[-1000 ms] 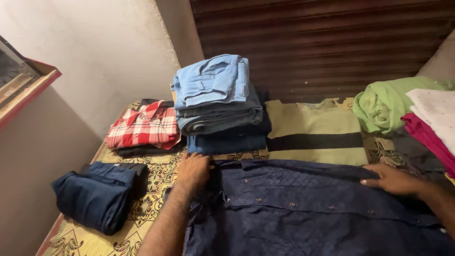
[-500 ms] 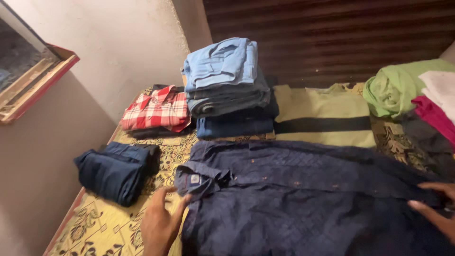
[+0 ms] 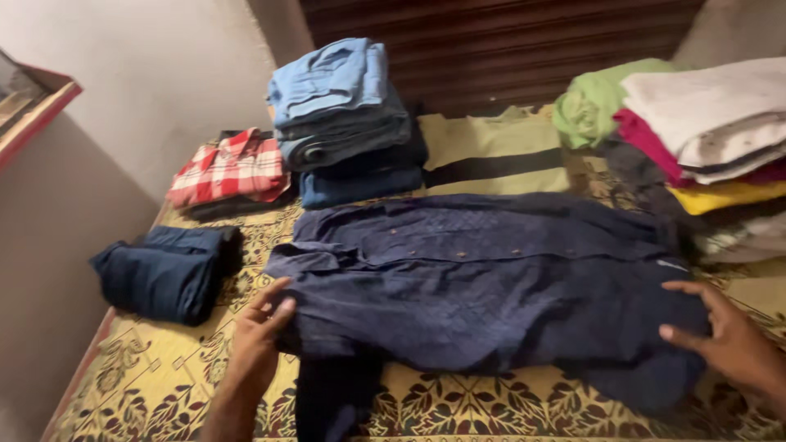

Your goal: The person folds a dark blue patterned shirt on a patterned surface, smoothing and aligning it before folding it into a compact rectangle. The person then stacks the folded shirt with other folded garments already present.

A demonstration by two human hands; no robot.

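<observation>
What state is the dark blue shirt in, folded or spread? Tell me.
Mostly spread: the dark blue shirt lies flat, button placket showing, left hand and right hand at its ends.

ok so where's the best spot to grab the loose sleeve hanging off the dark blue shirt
Probably at the sleeve near its shoulder end, coming from the collar side with the left hand, which already rests beside it. The sleeve trails from under the dark blue shirt toward the near edge of the patterned cloth, lying flat, so a pinch of its edge should lift it.
</observation>
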